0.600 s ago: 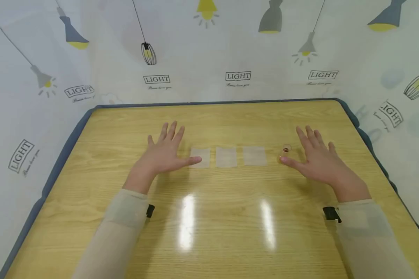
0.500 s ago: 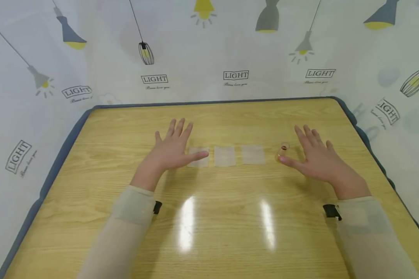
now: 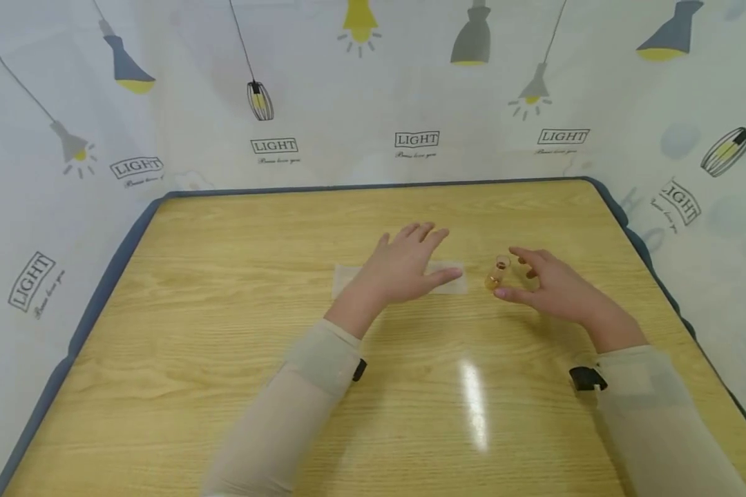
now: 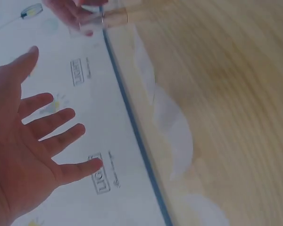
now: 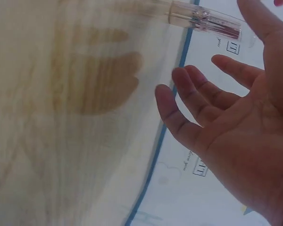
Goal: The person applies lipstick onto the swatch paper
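Note:
A clear lipstick tube [image 3: 497, 273] with a dark red part inside stands upright on the wooden table. My right hand [image 3: 562, 293] is just right of it, thumb near its base and bent fingers by its top, with a gap still showing. In the right wrist view the tube [image 5: 205, 21] stands beyond the relaxed fingers [image 5: 179, 120]. My left hand [image 3: 400, 269], fingers spread and holding nothing, hovers over a row of thin white squares and hides most of them. The left wrist view shows the squares [image 4: 174, 132] lying on the table, edges slightly raised.
The wooden table [image 3: 211, 345] has a dark blue edge strip [image 3: 373, 186]. Around it rises a white wall covering [image 3: 342, 117] printed with lamps and the word LIGHT. Black wrist devices [image 3: 587, 378] sit at the cuffs of the light sleeves.
My left hand has moved right, from the leftmost square to over the middle and right ones. My right hand's fingers have bent and drawn in toward the tube.

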Demonstrator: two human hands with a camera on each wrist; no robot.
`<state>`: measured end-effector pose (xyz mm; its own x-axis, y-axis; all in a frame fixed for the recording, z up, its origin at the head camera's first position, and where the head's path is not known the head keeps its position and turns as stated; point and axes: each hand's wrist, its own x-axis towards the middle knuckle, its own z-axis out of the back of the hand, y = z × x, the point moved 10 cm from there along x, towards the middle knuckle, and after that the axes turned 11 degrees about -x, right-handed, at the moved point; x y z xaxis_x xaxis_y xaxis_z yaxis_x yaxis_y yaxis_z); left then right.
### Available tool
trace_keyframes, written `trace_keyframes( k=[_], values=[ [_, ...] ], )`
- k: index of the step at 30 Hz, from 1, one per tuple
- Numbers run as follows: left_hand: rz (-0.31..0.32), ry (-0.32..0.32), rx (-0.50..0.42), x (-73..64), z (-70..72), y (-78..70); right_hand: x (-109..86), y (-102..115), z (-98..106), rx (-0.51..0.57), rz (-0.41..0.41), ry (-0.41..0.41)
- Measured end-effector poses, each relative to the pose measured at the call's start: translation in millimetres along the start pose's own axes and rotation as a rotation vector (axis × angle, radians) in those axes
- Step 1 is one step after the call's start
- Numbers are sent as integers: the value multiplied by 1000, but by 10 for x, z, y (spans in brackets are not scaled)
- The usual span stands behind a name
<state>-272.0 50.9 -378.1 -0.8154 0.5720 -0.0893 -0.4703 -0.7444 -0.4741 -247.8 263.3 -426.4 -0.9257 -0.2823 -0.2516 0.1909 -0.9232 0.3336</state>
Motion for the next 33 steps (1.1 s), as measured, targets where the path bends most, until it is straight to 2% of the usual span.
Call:
trace_keyframes(
  k=[3, 7, 10, 14, 18, 24, 28, 31, 33],
  values=[
    [-24, 1, -30, 125, -99, -165, 47, -23, -55, 63, 14, -6],
    [-28, 8, -107, 286, -218, -279, 114, -30, -96, 120, 53, -19],
    [-56, -4, -157, 395, -308, -380, 162, -33, -128, 171, 81, -24],
    [-110, -17, -197, 485, -438, -530, 210, -64, -195, 223, 91, -15],
    [-149, -27, -210, 519, -545, -632, 227, -80, -240, 267, 92, -11],
    [-161, -111, -271, 517, -556, -611, 251, -58, -259, 255, 100, -17],
    [-130, -161, -396, 500, -514, -524, 227, -58, -258, 256, 75, -1],
    [-96, -173, -500, 482, -481, -460, 187, -56, -247, 276, 55, 18],
    [-82, -181, -535, 469, -445, -432, 158, -39, -214, 282, 50, 18]
  ],
)
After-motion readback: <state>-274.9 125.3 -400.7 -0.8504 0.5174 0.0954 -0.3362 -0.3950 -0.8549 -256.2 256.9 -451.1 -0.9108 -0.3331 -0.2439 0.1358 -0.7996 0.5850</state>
